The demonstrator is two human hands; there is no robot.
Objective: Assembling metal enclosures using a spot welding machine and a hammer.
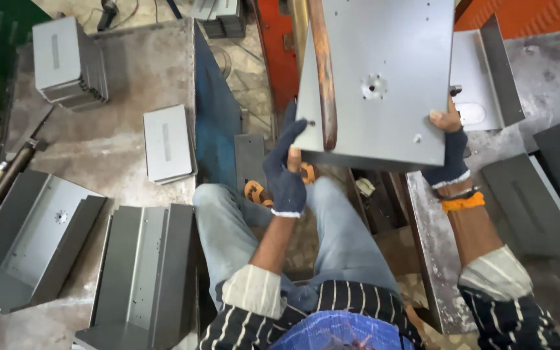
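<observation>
To your left, a worn, stained grey metal workbench (131,71) is carrying a stack of flat grey sheet-metal boxes (69,61), a single flat grey box (168,144), and two open grey folded-steel channels (30,236) (144,272). To your right, a scuffed steel table (555,71) is bearing a bent grey bracket (484,78) and dark grey trays (539,194).

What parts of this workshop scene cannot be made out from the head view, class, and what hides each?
- Grey metal panel: top cut off by the frame edge.
- Left hand: fingertips hidden behind the panel.
- Right hand: fingers hidden behind the panel.
- Rusty bar: upper end cut off.
- Feet: hidden behind the knees and panel.
</observation>
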